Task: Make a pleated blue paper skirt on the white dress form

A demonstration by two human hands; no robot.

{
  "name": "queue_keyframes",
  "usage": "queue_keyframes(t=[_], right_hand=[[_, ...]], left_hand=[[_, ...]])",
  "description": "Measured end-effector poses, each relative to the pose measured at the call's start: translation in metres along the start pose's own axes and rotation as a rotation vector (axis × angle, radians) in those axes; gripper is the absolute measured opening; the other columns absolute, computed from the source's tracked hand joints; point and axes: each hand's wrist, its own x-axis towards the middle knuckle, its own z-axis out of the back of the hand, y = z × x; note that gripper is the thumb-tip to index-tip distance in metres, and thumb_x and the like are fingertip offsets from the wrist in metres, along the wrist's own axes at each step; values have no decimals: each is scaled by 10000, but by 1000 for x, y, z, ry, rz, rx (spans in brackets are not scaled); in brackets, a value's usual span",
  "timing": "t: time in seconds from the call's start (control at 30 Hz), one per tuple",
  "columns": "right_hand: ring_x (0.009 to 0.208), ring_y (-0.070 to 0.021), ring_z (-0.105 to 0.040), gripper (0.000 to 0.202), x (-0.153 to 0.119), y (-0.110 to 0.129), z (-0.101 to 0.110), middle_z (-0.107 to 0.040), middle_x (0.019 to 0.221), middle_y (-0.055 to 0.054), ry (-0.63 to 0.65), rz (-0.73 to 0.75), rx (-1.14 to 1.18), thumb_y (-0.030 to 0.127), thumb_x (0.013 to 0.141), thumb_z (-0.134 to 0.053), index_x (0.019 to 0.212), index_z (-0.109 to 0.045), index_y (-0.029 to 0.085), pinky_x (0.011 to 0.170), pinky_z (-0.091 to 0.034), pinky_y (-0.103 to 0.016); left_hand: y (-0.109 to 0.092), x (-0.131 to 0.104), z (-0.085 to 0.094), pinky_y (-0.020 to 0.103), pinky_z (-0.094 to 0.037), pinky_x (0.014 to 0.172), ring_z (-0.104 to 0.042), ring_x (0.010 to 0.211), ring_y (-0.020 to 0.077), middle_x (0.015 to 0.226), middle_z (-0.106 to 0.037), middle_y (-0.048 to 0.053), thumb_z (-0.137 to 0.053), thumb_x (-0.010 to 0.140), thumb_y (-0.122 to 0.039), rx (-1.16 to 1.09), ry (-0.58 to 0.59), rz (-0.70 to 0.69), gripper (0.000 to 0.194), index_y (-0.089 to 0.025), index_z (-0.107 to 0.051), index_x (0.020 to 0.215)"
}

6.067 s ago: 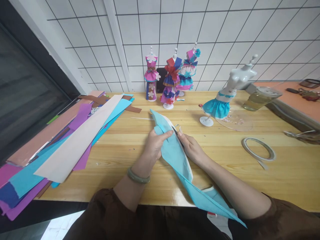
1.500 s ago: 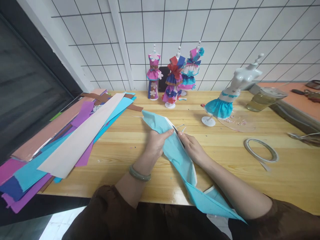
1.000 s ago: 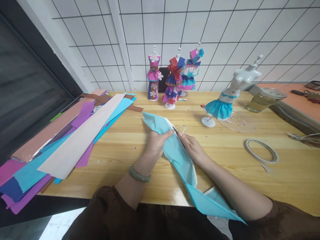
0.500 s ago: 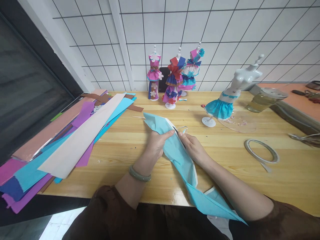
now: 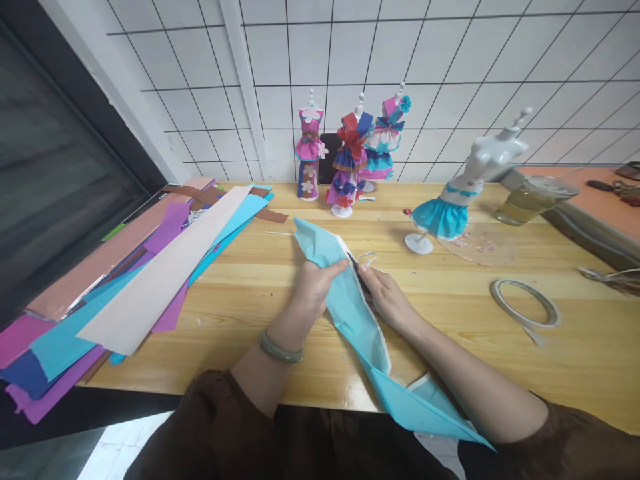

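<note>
A long light-blue crepe paper strip [image 5: 357, 327] with a white edge runs from the middle of the table down over its front edge. My left hand [image 5: 317, 287] pinches it near its upper end, thumb on top. In my right hand [image 5: 387, 293] is a small dark pointed tool [image 5: 351, 258], its tip at the strip's white edge; the rest of the tool is mostly hidden by the fingers. Thin white scraps [image 5: 369, 259] lie on the table just beyond my right hand.
Colored paper sheets [image 5: 165, 267] are piled at the left. Dressed mini mannequins [image 5: 309, 153] stand at the back, another in a blue skirt [image 5: 440, 217] at the right. Beside it are a jar [image 5: 533, 200] and a tape roll [image 5: 525, 303].
The strip's upper end has shifted slightly right and up, and its white edge has swung a little left below my right hand. Both hands keep their hold.
</note>
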Motion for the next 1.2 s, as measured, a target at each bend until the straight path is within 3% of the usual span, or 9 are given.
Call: queue_keyframes(t=[0.83,1.2], right_hand=[[711,-186,-529,529,4,-1,-1,-608,738,-40,-78,56,-21,653,823,-393,742,-578,164,675,-426,-282],[690,-181,-519,528,4,-1,0,-597,713,-33,-76,59,-68,657,833,-372,700,-542,176,653,-420,-279]], left_hand=[[8,-2,-3,410,-522,810,-671,817,249,895,-721,93,-821,504,-201,-29,21,10,429,-141,-670,901],[7,-3,-4,392,-513,831,-659,845,230,940,-710,83,-823,501,-176,-69,34,12,493,-150,-653,963]])
